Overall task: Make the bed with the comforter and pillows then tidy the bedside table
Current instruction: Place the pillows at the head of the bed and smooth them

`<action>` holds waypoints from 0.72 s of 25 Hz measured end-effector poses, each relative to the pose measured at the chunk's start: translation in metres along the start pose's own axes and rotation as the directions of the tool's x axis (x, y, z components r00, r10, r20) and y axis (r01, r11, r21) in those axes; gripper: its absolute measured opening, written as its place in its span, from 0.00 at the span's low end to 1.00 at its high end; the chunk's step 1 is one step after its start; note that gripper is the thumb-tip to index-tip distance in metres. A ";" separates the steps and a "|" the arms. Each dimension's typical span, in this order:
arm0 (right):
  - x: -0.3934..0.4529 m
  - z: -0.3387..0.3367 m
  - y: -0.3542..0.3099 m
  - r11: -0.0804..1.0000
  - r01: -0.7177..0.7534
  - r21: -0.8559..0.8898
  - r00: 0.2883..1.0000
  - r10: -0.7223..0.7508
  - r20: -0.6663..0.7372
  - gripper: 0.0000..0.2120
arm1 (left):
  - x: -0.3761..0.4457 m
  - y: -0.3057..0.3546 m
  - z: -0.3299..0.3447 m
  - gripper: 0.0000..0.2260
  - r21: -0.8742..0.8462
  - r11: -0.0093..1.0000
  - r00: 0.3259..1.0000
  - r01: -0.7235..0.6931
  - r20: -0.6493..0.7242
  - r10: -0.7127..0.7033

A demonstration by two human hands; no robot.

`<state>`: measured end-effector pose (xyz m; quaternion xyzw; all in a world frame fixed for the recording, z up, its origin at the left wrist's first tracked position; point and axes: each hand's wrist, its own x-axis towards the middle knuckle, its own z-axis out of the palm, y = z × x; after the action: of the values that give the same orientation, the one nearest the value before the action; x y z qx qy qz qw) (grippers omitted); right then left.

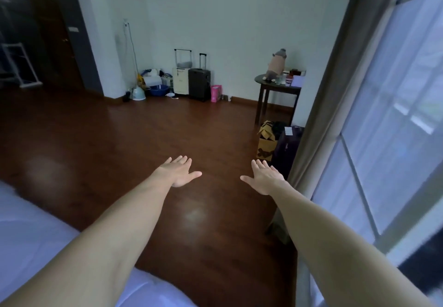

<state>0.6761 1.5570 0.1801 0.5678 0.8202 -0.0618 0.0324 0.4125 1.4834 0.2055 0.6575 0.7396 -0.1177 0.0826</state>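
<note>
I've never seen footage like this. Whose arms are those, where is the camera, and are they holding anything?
There is no machine here: these are a person's own bare arms. The single picture comes from a wide-angle camera worn on the person's head, looking forward and down, so the arms stretch out from the bottom of the view. The left hand and the right hand are both held out flat with fingers straight, over the wooden floor. Neither holds or touches anything. At the lower left you see a pale edge of the bed. A curtain and a window are on the right. Against the far wall stand a white suitcase and a dark suitcase. A small dark table carries a stuffed toy and some small items too blurry to name.
</note>
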 end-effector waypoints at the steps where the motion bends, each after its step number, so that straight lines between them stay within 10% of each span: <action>1: 0.025 -0.004 0.004 1.000 0.020 0.003 1.000 -0.020 0.006 0.39 | 0.020 -0.002 -0.006 0.35 -0.015 1.000 1.000 0.014 -0.001 -0.014; 18: 0.436 -0.060 -0.097 0.947 0.319 -0.046 0.947 -0.317 0.044 0.39 | 0.293 -0.181 -0.076 0.34 -0.117 0.943 0.950 0.313 0.033 -0.311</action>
<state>0.4326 1.9357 0.1918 0.4260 0.9016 -0.0548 0.0518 0.1995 1.7641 0.2088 0.5252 0.8394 -0.0891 0.1077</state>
